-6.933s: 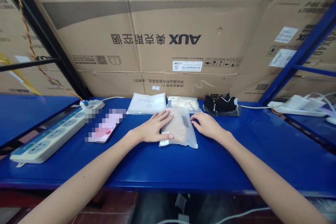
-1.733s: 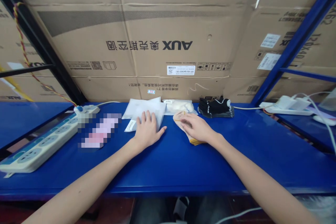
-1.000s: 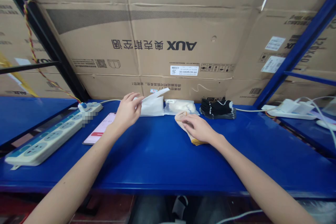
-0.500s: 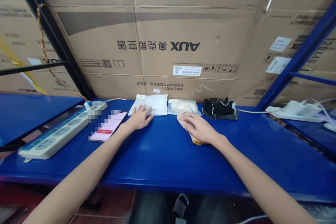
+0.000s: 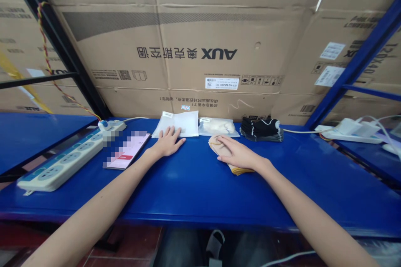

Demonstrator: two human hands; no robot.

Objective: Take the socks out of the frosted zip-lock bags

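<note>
My left hand (image 5: 167, 142) lies spread with its fingertips over the near edge of a white pouch (image 5: 188, 123). Under my right hand (image 5: 239, 153) is a folded beige cloth item with yellow edging (image 5: 216, 145); the thumb and fingers rest on it and are closed round part of it. Behind that stands a clear packet with something white inside (image 5: 218, 126). Just right of the packet sits a stack of black and grey knitted items (image 5: 261, 129).
A phone (image 5: 133, 150) and a long white power strip (image 5: 59, 167) lie left on the blue table (image 5: 188, 192). Another strip with chargers (image 5: 354, 131) is at the right. A large cardboard box (image 5: 188, 29) stands behind, between metal posts.
My right hand has shifted slightly, its thumb now farther from the index finger, and more of the beige item shows. My left hand stays on the white pouch. The whole view has moved a little.
</note>
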